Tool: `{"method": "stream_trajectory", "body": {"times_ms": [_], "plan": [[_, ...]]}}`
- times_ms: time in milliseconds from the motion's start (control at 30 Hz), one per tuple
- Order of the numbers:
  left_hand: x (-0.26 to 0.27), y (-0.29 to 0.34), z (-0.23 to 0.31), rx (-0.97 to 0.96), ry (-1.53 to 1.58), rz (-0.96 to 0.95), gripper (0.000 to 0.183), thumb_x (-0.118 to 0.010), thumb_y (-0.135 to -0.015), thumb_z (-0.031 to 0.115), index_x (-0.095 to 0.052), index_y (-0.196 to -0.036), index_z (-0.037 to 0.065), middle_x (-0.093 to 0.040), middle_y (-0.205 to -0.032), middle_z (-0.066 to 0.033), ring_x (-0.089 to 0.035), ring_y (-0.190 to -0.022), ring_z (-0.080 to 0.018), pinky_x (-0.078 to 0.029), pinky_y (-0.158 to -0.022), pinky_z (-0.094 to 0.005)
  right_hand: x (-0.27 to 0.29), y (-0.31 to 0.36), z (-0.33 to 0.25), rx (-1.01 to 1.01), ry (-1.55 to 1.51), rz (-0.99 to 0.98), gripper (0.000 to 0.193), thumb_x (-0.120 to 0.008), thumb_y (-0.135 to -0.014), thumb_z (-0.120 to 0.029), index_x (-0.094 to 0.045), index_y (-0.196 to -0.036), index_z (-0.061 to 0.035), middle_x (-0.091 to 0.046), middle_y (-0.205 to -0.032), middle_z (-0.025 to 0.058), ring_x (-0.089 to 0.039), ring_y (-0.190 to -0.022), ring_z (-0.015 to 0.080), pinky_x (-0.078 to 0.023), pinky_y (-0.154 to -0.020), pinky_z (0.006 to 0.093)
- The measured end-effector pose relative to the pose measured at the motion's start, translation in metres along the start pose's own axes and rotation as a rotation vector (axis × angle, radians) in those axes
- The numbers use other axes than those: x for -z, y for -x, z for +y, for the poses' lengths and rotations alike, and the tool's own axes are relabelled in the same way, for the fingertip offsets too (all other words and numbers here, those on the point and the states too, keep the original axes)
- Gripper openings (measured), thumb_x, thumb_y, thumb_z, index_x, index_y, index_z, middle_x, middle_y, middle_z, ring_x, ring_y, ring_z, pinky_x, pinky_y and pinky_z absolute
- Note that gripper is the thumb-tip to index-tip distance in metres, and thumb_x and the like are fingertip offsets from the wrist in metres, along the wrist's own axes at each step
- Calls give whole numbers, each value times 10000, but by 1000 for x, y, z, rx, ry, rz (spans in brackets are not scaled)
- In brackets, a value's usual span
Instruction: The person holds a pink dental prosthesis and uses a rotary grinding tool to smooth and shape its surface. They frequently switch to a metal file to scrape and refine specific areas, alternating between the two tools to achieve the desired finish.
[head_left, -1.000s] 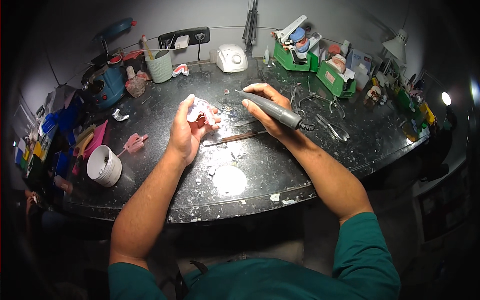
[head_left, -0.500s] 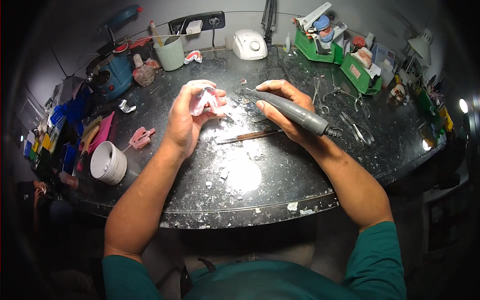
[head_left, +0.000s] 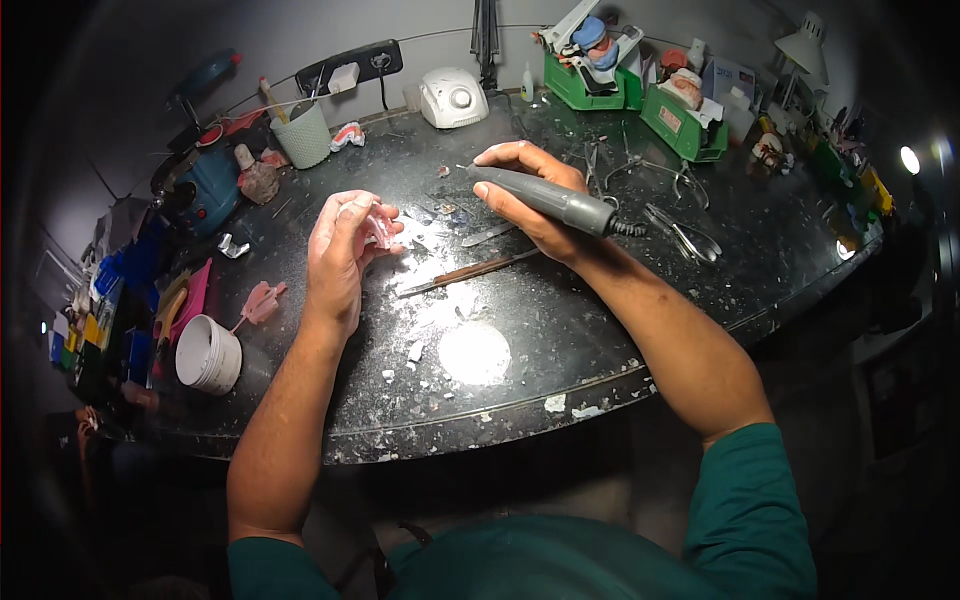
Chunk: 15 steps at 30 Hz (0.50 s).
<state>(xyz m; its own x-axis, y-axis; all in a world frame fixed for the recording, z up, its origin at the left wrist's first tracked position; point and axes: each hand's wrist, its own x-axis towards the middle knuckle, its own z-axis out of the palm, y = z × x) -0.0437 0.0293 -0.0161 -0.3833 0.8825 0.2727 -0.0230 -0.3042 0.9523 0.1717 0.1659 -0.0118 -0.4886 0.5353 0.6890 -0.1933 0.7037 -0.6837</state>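
Pink dental piece (head_left: 381, 228): up off the worktop (head_left: 560, 320), held in the left hand (head_left: 342, 238), partly hidden by it. Thumb on the near side, fingers curled behind, pinching it; exact contact points can't be made out from where I stand. Looks light and stiff, probably brittle where thin, perhaps slick if polished or dusty. Best gripped along the thicker part, without squeezing the edges together.

Across a gap, well apart from it: dark grey handpiece (head_left: 545, 198), slim bit pointing leftward, cord at the rear. Right hand (head_left: 553, 236) pinches it pen-fashion, thumb against fingers. Likely the heavier of the two, rigid; sound hold is the body, clear of the bit.

Between and below the hands, a brown-handled tool (head_left: 475, 271) and a grey blade (head_left: 488, 235) lie among pale scraps. Further out: white tub (head_left: 209, 355) left, pliers (head_left: 682, 235) right, white knobbed box (head_left: 453, 98) behind.
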Motion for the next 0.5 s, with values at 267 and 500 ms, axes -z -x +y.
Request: {"method": "stream_trajectory", "body": {"times_ms": [267,500], "plan": [[0,-2,-4,105,387,-2,475,-455,-1033,406,-591,-1147,-34,-672,-1103,-257,-701,-993,-344,-571,-873,-434,-6,4,2,87,-13,34,261,-748,-891,-177,-681,-1103,-42,-716,-925,54,-659,-823,85,-529,-752,254],[9,-4,-8,102,460,19,486,-456,-1026,396,-561,-1170,-56,-651,-1107,-245,-667,-1035,-363,-547,-938,-485,-10,4,-8,53,12,-42,239,-729,-908,-141,-678,-1109,-22,-703,-969,64,-651,-885,105,-519,-798,257]]}}
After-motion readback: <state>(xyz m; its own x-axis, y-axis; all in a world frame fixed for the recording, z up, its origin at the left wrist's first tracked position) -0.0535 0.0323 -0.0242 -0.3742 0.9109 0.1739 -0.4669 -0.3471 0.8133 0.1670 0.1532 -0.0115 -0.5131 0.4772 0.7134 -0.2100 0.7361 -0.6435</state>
